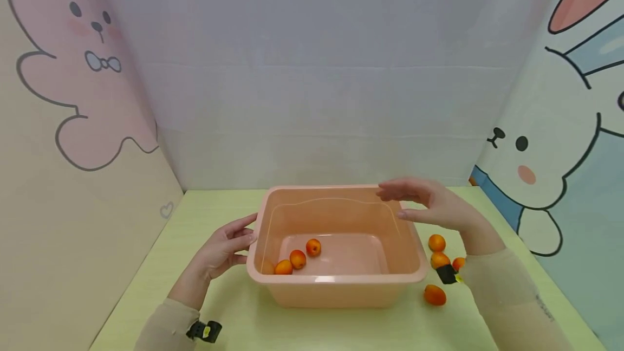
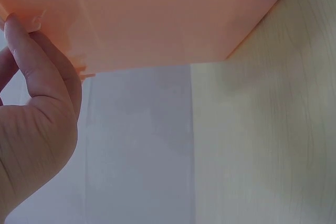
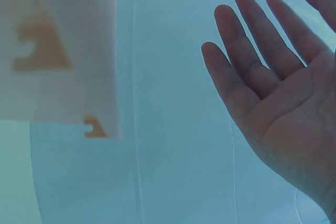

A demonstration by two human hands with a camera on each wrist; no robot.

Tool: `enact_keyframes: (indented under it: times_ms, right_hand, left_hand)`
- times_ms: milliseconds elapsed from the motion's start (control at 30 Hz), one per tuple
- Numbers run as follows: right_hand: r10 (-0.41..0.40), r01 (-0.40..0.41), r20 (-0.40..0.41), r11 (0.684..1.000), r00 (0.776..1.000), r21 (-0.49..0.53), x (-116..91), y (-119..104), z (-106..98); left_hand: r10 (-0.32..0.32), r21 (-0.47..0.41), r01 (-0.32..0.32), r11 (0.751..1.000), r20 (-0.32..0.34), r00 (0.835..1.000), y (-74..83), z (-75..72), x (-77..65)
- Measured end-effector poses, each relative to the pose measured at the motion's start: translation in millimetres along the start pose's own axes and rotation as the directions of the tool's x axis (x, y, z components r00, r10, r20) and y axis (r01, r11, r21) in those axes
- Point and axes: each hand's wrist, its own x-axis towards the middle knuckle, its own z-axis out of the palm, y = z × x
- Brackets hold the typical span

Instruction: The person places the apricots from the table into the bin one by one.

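Observation:
A peach-coloured plastic basin (image 1: 336, 294) stands upright on the table. Three small orange fruits (image 1: 298, 259) lie on its floor, towards the left. At the basin's left side, my left hand (image 1: 223, 251) holds the rim; in the left wrist view the thumb and fingers (image 2: 31, 69) meet the rim's edge, some fingertips hidden. My right hand (image 1: 431, 202) hovers by the back right corner and holds nothing. Its fingers are straight and spread in the right wrist view, palm (image 3: 299, 119) showing, apart from the pale basin wall (image 3: 68, 93).
Several more orange fruits (image 1: 435, 295) lie on the pale wood-look table (image 1: 219, 307) to the basin's right, partly behind the right wrist's black strap (image 1: 446, 274). A whitish sheet (image 1: 312, 96) hangs behind, with cartoon-printed panels (image 1: 551, 177) at both sides.

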Motion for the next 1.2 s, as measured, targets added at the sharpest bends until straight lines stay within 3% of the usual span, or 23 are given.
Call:
enact_keyframes:
  times_ms: [267, 567, 700, 900, 1100, 1200]
  right_hand:
    - [0.047, -0.043, -0.148, 0.999, 0.988, 0.027, -55, 20, 11]
    - [0.152, -0.136, -0.221, 0.987, 0.963, 0.089, -106, 48, 29]
    - [0.206, -0.179, -0.216, 0.974, 0.955, 0.138, -125, 61, 39]
    - [0.218, -0.190, -0.210, 0.971, 0.953, 0.144, -146, 80, 52]
    - [0.334, -0.317, -0.195, 0.942, 0.922, 0.110, -163, 94, 63]
    - [0.353, -0.342, -0.165, 0.935, 0.921, 0.097, -170, 99, 68]
  left_hand:
    - [0.010, 0.004, -0.010, 1.000, 0.010, 1.000, 1.5, -1.1, 1.9]
    - [0.011, -0.011, -0.011, 1.000, 0.007, 1.000, 2.2, -0.1, 1.9]
    - [0.012, -0.015, -0.012, 1.000, 0.008, 1.000, 2.3, 0.3, 1.4]
    - [0.003, -0.020, -0.003, 1.000, -0.006, 1.000, 1.7, 0.7, 0.4]
    - [0.001, -0.011, -0.001, 1.000, -0.009, 1.000, 0.8, 1.7, 0.2]
    - [0.002, -0.001, -0.002, 1.000, -0.011, 1.000, 0.4, 1.6, -0.1]
